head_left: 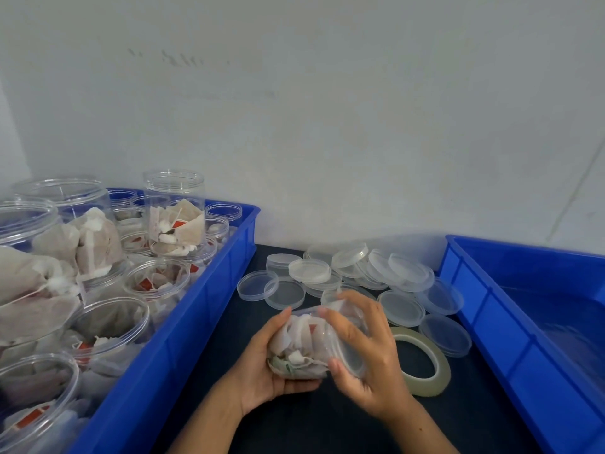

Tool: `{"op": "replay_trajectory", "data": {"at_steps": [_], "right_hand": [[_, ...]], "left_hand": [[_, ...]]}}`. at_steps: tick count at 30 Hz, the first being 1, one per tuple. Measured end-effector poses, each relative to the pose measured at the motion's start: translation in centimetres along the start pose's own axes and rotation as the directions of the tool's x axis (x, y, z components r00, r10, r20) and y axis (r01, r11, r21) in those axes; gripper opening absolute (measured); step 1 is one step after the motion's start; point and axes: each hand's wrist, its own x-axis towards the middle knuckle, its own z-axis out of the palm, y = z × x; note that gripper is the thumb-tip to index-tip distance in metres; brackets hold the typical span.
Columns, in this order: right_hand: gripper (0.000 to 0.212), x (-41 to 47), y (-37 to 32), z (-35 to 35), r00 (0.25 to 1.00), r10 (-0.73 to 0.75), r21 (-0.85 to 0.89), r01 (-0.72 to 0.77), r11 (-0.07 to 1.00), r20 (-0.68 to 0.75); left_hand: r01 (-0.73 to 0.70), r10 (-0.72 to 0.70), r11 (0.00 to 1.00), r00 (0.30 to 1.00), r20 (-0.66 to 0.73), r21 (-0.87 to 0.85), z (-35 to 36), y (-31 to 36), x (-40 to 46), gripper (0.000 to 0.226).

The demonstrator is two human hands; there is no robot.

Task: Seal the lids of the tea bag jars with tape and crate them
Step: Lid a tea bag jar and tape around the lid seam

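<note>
A clear jar of tea bags [302, 347] lies on its side between my hands above the dark table. My left hand [266, 362] cups its body from below and the left. My right hand [366, 352] curls its fingers round the clear lid [348, 352] at the jar's mouth. A roll of clear tape [425, 365] lies flat on the table just right of my right hand. Loose clear lids [360, 273] are piled behind the jar.
A blue crate [209, 290] on the left holds several open jars of tea bags [175, 214], some stacked. Another blue crate [510, 309] stands at the right with no jars seen in it. A white wall rises behind the dark table [327, 421].
</note>
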Motion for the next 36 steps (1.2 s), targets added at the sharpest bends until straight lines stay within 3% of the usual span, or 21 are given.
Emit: {"op": "replay_trajectory", "data": {"at_steps": [2,5,7,8,12,14,16,19,21,24,27,30,36], "right_hand": [[0.046,-0.1,-0.7,0.8,0.965,0.252,0.144,-0.239,0.960,-0.078],[0.045,0.4,-1.3,1.4,0.773,0.634,0.492,-0.544,0.680,-0.024],[0.045,0.4,-0.8,1.0,0.668,0.735,0.578,-0.647,0.497,0.115],[0.045,0.3,-0.7,0.7,0.660,0.736,0.571,-0.666,0.480,0.151],[0.056,-0.5,-1.1,0.3,0.827,0.546,0.445,-0.542,0.713,0.133],[0.057,-1.0,-0.9,0.6,0.865,0.485,0.388,-0.494,0.778,0.129],[0.055,-0.9,-0.8,0.7,0.819,0.557,0.436,-0.556,0.708,0.139],[0.048,-0.4,-0.7,0.6,0.697,0.676,0.546,-0.673,0.499,0.241],[0.052,-0.5,-0.4,0.4,0.668,0.691,0.552,-0.699,0.454,0.277],[0.064,-0.7,-0.5,0.5,0.698,0.682,0.506,-0.679,0.533,0.219],[0.055,-0.8,-0.7,0.8,0.738,0.661,0.425,-0.646,0.634,0.136],[0.043,-0.3,-0.4,0.7,0.741,0.658,0.398,-0.649,0.649,0.134],[0.044,0.2,0.0,0.4,0.744,0.658,0.393,-0.644,0.657,0.118]], "left_hand": [[-0.127,0.129,0.991,0.991,-0.037,0.034,0.7,-0.6,0.2,0.057],[-0.370,0.384,0.918,0.919,-0.089,0.141,2.0,-1.2,0.2,0.059],[-0.438,0.473,0.863,0.876,-0.096,0.253,2.5,-1.1,0.0,0.057],[-0.445,0.487,0.850,0.868,-0.100,0.282,2.5,-1.1,0.0,0.054],[-0.377,0.397,0.913,0.908,-0.131,0.153,1.9,-1.4,0.2,0.063],[-0.359,0.374,0.925,0.918,-0.134,0.123,1.7,-1.5,0.2,0.064],[-0.393,0.422,0.900,0.894,-0.150,0.191,1.7,-1.4,0.1,0.067],[-0.448,0.512,0.832,0.848,-0.140,0.328,1.6,-1.5,0.3,0.065],[-0.465,0.527,0.823,0.839,-0.135,0.325,1.5,-1.6,0.5,0.065],[-0.483,0.530,0.832,0.838,-0.131,0.274,1.5,-1.8,0.6,0.065],[-0.470,0.512,0.845,0.849,-0.132,0.257,1.5,-2.0,0.6,0.068],[-0.471,0.539,0.815,0.830,-0.142,0.337,1.5,-1.9,0.6,0.073],[-0.461,0.555,0.786,0.820,-0.140,0.412,1.5,-2.1,0.7,0.072]]}}
